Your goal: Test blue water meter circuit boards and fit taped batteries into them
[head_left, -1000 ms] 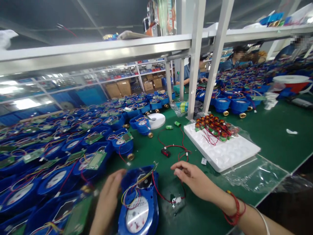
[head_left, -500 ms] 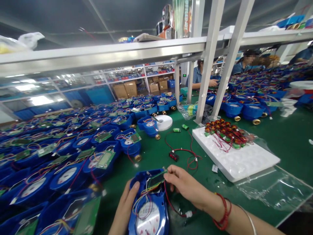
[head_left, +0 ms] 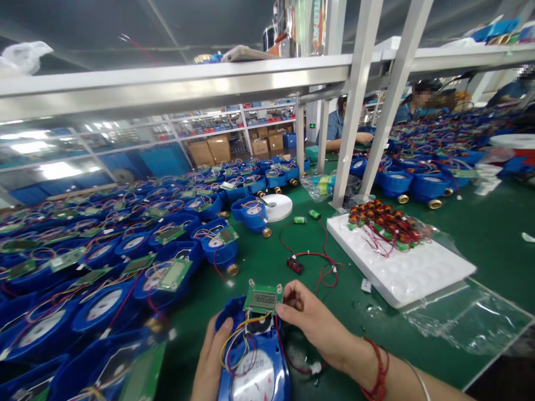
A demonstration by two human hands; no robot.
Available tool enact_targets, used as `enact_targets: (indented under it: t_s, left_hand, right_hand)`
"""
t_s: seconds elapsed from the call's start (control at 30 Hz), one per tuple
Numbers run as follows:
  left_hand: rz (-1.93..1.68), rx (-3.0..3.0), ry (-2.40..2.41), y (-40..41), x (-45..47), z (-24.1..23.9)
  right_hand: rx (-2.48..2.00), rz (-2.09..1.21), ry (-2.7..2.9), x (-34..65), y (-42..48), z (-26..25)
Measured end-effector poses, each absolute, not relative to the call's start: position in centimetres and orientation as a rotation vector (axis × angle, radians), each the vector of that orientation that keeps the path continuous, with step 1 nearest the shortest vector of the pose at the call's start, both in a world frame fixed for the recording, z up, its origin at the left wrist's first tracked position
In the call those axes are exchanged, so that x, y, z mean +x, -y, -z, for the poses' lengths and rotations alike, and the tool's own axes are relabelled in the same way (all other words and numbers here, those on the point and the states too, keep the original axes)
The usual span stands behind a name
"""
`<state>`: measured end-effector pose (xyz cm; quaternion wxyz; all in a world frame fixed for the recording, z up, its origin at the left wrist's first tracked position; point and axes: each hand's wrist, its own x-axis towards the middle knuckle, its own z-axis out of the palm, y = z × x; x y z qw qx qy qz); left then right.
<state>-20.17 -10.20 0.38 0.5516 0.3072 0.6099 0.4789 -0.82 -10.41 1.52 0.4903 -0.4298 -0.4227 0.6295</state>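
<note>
Crosswise over the blue meter (head_left: 256, 365), the green board (head_left: 263, 300) is pinched at its right edge by the nearer right hand (head_left: 314, 324), the left hand (head_left: 214, 348) clasping the meter's side.

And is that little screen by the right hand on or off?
On: the little screen shows dark digits. It sits on a green board, whose edge the right hand holds.

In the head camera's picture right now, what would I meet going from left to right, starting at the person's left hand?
Left hand → green display board → right hand → white foam tray
</note>
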Motion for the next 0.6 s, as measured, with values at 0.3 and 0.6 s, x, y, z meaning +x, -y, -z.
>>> enact_targets:
  t_s: [0.3, 0.6]
  left_hand:
    - [-1.033, 0.476, -1.56, 7.4, -23.7, 5.3]
    - [-1.184, 0.585, -1.508, 9.2, -21.3, 5.3]
  right_hand:
    - [-1.023, -1.943, 0.705, -1.8, 11.0, 0.0]
    - [-0.8, -2.007, 0.685, -1.6, 10.7, 0.4]
